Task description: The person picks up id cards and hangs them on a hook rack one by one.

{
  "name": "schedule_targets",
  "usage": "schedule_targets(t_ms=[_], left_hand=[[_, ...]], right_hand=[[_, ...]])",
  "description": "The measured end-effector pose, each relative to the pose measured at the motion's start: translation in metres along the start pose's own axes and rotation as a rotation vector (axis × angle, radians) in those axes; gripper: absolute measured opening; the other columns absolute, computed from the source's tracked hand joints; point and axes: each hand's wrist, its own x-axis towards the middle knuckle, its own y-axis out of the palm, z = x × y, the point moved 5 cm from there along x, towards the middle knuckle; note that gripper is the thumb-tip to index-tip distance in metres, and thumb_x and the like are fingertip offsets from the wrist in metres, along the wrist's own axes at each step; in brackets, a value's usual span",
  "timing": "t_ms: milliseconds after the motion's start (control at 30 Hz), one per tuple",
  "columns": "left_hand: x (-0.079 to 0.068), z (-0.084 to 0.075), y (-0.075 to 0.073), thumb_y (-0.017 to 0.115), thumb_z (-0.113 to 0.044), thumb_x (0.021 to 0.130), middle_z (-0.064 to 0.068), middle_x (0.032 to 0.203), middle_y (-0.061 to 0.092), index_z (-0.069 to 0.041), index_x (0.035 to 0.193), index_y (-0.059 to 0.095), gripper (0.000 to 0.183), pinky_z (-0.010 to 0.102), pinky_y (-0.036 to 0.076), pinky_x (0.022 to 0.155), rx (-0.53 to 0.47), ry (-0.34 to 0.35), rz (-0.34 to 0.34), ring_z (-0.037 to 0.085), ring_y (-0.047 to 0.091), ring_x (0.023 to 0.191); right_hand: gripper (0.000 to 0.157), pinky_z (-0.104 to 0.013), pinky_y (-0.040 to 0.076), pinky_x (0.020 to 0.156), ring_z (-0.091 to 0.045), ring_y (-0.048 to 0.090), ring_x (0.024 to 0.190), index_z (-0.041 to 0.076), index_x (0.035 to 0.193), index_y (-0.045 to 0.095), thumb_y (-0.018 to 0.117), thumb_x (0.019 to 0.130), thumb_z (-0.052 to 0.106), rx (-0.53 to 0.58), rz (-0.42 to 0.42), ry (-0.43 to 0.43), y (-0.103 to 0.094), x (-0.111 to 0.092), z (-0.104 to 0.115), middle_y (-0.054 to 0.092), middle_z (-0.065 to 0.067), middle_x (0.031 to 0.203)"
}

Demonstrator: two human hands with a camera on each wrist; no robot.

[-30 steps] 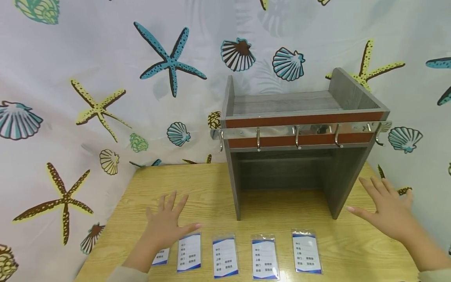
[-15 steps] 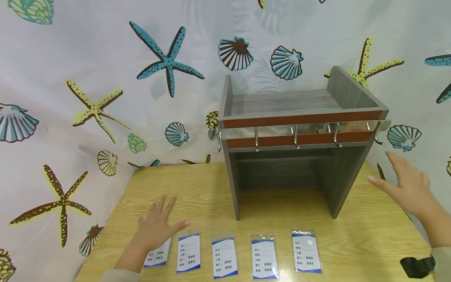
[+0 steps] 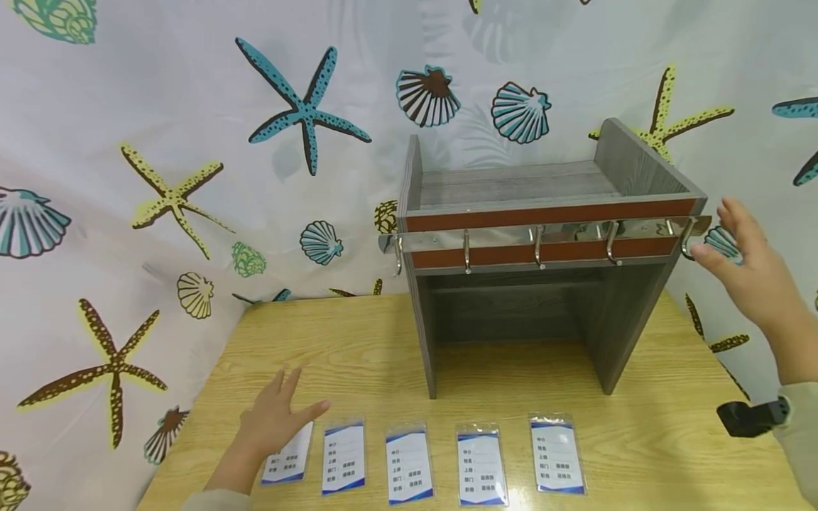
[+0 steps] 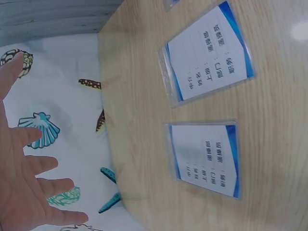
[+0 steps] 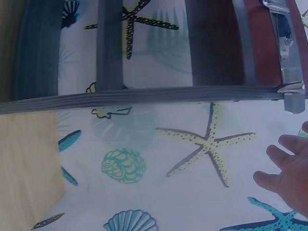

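My left hand (image 3: 271, 419), fingers spread and holding nothing, hovers over the leftmost name badge (image 3: 286, 458) and partly covers it in the head view. In the left wrist view the left hand (image 4: 29, 183) shows its spread fingers, with two badges lying on the table beyond. My right hand (image 3: 754, 273) is raised at the right end of the metal hook rail (image 3: 501, 238); thumb and fingers are apart, with nothing between them. The thumb tip overlaps the rail's last hook in the head view. Several more badges in clear sleeves, one of them a badge (image 3: 409, 465), lie in a row.
A grey wooden shelf unit (image 3: 607, 319) stands on the table (image 3: 332, 333), its reddish front board carrying the hook rail. Behind hangs a white cloth (image 3: 204, 85) printed with starfish and shells. A black wrist camera (image 3: 748, 419) sits at the right wrist.
My right hand has risen from beside the shelf's lower right side to the rail's right end. My left hand has drifted slightly left and down. Badges and shelf stay put.
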Motion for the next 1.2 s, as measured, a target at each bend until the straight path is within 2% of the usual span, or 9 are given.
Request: schedule_targets(t_ms=[100,300,500,567,667,800,1033,1200], left_hand=[[0.000,0.009,0.003,0.033,-0.069,0.076,0.030,0.136,0.005,-0.004,0.138,0.010,0.093,0.075,0.011,0.074,-0.043,-0.027,0.009,0.054,0.010,0.116],[-0.001,0.022,0.015,0.032,-0.071,0.075,0.032,0.135,0.008,0.001,0.137,0.010,0.097,0.074,0.010,0.075,-0.090,-0.059,0.025,0.056,0.015,0.114],[0.002,0.030,0.024,0.035,-0.070,0.075,0.032,0.133,0.013,0.003,0.136,0.012,0.097,0.072,0.013,0.078,-0.129,-0.082,0.015,0.054,0.018,0.114],[0.003,0.033,0.026,0.036,-0.070,0.074,0.032,0.133,0.015,0.004,0.135,0.013,0.098,0.071,0.015,0.080,-0.138,-0.090,0.004,0.054,0.018,0.114],[0.004,0.039,0.028,0.037,-0.069,0.074,0.034,0.131,0.017,0.008,0.133,0.016,0.099,0.069,0.016,0.080,-0.148,-0.107,-0.011,0.053,0.019,0.114],[0.005,0.049,0.034,0.040,-0.067,0.075,0.036,0.128,0.020,0.013,0.130,0.018,0.099,0.069,0.018,0.080,-0.166,-0.133,-0.018,0.053,0.020,0.113],[0.005,0.066,0.049,0.048,-0.054,0.080,0.039,0.124,0.024,0.018,0.125,0.021,0.089,0.061,0.025,0.085,-0.202,-0.187,-0.042,0.053,0.025,0.110],[0.004,0.076,0.059,0.055,-0.044,0.079,0.038,0.122,0.029,0.016,0.124,0.026,0.080,0.062,0.029,0.082,-0.185,-0.280,-0.061,0.053,0.029,0.108]], right_hand=[[0.065,-0.055,-0.001,0.097,-0.029,0.001,0.128,0.017,0.140,0.000,0.042,0.091,0.027,0.039,-0.022,-0.030,-0.002,0.009,0.010,0.003,-0.012,0.143],[0.058,-0.043,0.001,0.102,-0.025,0.008,0.128,0.014,0.140,0.010,0.042,0.091,0.023,0.040,-0.046,-0.083,-0.001,0.019,0.020,0.011,-0.013,0.142],[0.051,-0.061,0.011,0.093,-0.040,0.016,0.123,0.023,0.138,0.021,0.041,0.091,0.029,0.053,-0.047,-0.022,0.001,0.027,0.024,0.016,-0.007,0.142],[0.049,-0.062,0.016,0.090,-0.039,0.024,0.120,0.026,0.137,0.025,0.041,0.091,0.031,0.049,-0.057,-0.005,0.002,0.030,0.024,0.018,-0.005,0.141],[0.045,-0.052,0.021,0.095,-0.023,0.031,0.119,0.026,0.134,0.032,0.041,0.091,0.032,0.054,-0.095,-0.002,0.003,0.034,0.025,0.023,0.002,0.140],[0.042,-0.034,0.024,0.098,-0.005,0.031,0.117,0.019,0.130,0.040,0.042,0.090,0.031,0.085,-0.156,-0.016,0.005,0.037,0.023,0.028,0.007,0.137],[0.037,-0.022,0.027,0.095,-0.004,0.031,0.117,0.017,0.125,0.047,0.046,0.089,0.027,0.173,-0.240,-0.029,0.007,0.040,0.021,0.035,0.005,0.134],[0.034,-0.016,0.031,0.090,-0.004,0.036,0.114,0.015,0.122,0.051,0.049,0.089,0.022,0.221,-0.293,-0.054,0.007,0.041,0.020,0.040,0.003,0.131]])
